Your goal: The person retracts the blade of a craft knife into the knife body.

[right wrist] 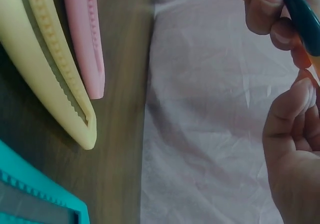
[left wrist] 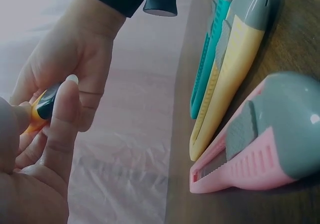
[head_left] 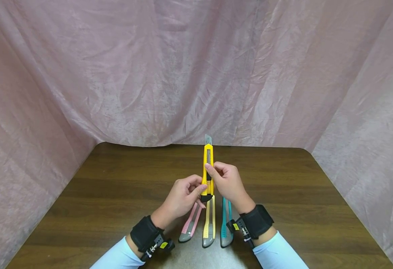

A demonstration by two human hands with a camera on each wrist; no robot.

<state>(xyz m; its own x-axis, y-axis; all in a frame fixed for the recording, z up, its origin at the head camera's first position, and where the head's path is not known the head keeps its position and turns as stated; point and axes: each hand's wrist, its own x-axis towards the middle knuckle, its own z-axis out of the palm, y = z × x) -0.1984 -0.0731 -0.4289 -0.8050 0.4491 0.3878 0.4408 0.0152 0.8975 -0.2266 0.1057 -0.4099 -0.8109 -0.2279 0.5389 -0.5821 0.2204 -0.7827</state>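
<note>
A yellow box cutter (head_left: 209, 158) stands upright in front of me, its blade (head_left: 208, 139) out at the top. My left hand (head_left: 183, 196) grips its lower part near the black end cap (left wrist: 48, 102), thumb across the front. Higher up, my right hand (head_left: 229, 184) pinches the body, with the thumb on the front by the dark slider (head_left: 209, 176). Beneath the hands, a pink cutter (head_left: 190, 224), a pale yellow cutter (head_left: 209, 226) and a teal cutter (head_left: 226, 224) lie side by side, grey ends toward me. The hands and held cutter hide some of their far ends.
The cutters lie on a brown wooden table (head_left: 122, 190). A pink cloth (head_left: 183, 74) hangs behind it and along both sides. Each wrist wears a black band with a small camera, such as the right band (head_left: 257, 221).
</note>
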